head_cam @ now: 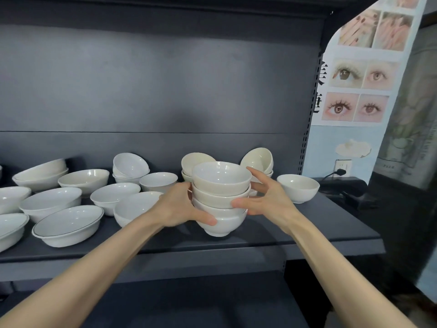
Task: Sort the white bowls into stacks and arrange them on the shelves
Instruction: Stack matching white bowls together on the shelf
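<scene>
A stack of several small white bowls (221,185) stands upright on the dark shelf (307,223), near its front middle. My left hand (179,207) grips the stack's left side, thumb curled across the lower bowls. My right hand (267,197) is at the stack's right side with spread fingers, its thumb touching a middle bowl. A single small bowl (298,188) sits to the right. Behind the stack, two pairs of small bowls (259,160) lean tilted against each other.
Several wider, shallow white bowls (68,224) crowd the shelf's left half, some nested and tilted (130,166). A lower shelf (189,304) shows below. At the right stands a poster (354,91), with a wall socket and a black plug (340,171).
</scene>
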The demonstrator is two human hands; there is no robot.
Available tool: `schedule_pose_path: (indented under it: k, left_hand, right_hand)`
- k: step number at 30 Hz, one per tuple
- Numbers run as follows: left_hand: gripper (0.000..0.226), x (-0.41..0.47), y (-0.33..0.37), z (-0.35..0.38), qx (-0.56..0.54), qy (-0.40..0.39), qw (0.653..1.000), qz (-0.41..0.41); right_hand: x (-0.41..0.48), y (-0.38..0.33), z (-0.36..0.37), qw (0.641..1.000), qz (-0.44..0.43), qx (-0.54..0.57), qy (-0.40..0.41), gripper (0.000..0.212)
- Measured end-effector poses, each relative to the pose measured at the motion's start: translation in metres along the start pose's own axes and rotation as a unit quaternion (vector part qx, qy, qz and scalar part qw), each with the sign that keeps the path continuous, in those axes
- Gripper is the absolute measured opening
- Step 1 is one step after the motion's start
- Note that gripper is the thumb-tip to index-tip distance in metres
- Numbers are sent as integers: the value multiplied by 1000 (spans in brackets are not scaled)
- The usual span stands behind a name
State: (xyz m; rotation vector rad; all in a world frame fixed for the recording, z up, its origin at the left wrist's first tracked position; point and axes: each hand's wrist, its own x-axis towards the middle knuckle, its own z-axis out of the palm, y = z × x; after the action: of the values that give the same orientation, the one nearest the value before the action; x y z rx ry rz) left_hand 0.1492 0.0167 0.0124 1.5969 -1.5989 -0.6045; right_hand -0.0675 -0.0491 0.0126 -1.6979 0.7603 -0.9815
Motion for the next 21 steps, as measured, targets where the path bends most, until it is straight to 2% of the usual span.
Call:
schedule_pose_path:
  k: [3,7,14,21]
  left_hand:
    - [79,2,10,18,0,-14,1000,18]
    - [70,4,25,42,-24,-19,999,36]
    - [95,25,49,102,-13,12,1000,15]
    - [68,46,87,164,-62,17,998,14]
  right_hand:
    - [-7,3,-18,1000,3,5,1,91]
    - [-10,7,-43,1000,4,-5,-11,93]
    - [-22,12,-116,999,0,-15,-37,88]
    - [-25,24,-184,999,2,-29,-25,93]
